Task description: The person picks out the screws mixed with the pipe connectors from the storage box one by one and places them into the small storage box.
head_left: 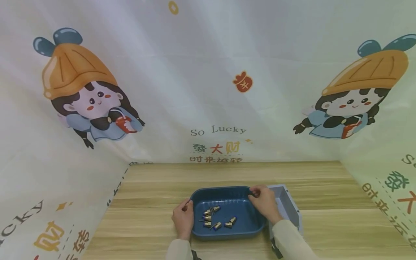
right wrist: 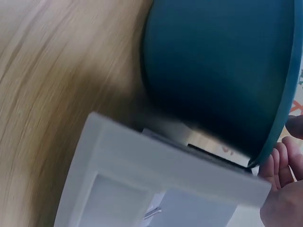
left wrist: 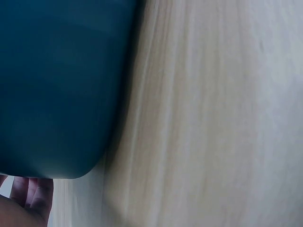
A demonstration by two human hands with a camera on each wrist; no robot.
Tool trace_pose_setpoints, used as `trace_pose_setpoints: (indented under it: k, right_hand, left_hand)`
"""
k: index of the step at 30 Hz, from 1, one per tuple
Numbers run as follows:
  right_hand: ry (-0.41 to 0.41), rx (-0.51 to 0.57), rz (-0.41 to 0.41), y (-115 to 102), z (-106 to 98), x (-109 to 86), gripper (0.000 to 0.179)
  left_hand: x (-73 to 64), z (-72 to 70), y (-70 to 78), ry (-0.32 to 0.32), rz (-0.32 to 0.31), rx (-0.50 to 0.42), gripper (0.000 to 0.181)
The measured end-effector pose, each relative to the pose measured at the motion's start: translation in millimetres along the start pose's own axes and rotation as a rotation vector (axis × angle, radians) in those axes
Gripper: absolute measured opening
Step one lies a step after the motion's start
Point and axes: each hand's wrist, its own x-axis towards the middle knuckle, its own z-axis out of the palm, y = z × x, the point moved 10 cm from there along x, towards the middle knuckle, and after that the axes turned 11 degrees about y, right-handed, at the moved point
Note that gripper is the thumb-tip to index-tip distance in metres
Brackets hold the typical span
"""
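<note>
A dark blue rectangular tray (head_left: 245, 209) with rounded corners lies between the two hands. Several brass fittings with blue collars (head_left: 208, 218) are scattered over its left and middle floor, with a few thin metal pins or screws among them. The left hand (head_left: 183, 218) grips the tray's left rim, thumb on top; its fingers show below the tray's edge in the left wrist view. At the back right corner the right hand (head_left: 264, 202) pinches the rim, and in the right wrist view its curled fingers (right wrist: 284, 165) meet that edge.
A grey divided box (head_left: 287, 207) stands close against the tray's right side, partly covered by the right forearm. A small screw (right wrist: 152, 213) lies inside it. The wooden table (head_left: 146, 202) is bounded by printed cloth (head_left: 214, 90) at the back and sides.
</note>
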Motion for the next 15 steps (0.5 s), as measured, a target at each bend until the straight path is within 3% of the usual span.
trace_pose_setpoints:
  k: [15]
  right_hand:
    - [-0.038,0.011,-0.014,-12,27,-10.8,0.016]
  left_hand:
    - [-0.2,-0.7,1.2,0.010,0.020,-0.005,0.018]
